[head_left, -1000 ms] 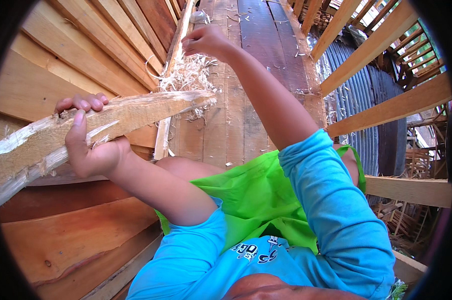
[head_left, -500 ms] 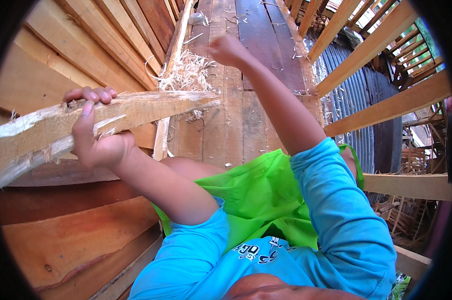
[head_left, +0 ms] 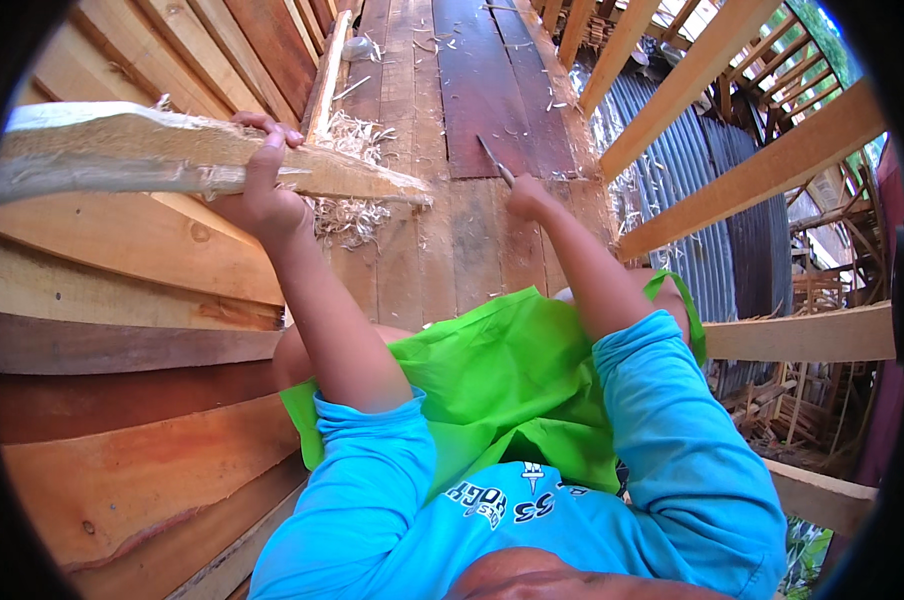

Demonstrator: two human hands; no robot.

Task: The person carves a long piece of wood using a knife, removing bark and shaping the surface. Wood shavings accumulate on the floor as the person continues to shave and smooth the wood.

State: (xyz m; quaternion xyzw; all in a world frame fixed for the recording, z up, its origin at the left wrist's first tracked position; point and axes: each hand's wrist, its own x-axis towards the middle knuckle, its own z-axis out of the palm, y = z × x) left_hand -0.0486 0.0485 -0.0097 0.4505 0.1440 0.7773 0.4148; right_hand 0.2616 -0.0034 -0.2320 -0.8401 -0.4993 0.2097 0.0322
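My left hand (head_left: 264,190) is closed around a long, rough-hewn piece of wood (head_left: 187,150), with the thumb pressed along its upper side. That wood reaches in from the left and tapers to a splintered point over the floorboards. My right hand (head_left: 530,198) is closed on the handle of a knife (head_left: 494,160), its narrow dark blade angled away from me and apart from the wood. Most of the handle is hidden in my fist. Curled wood shavings (head_left: 357,140) are heaped beside and beneath the piece.
A wall of overlapping boards (head_left: 122,240) rises on the left. On the right, slanted railing slats (head_left: 752,185) stand before corrugated metal sheets (head_left: 662,150). A crumpled clear plastic item (head_left: 360,48) lies far off on the plank floor (head_left: 462,240). Bright green cloth (head_left: 492,370) covers my lap.
My right hand has come down, nearer to me and to the right, and the knife blade now shows. My left hand has moved farther away and to the right, still holding the wood.
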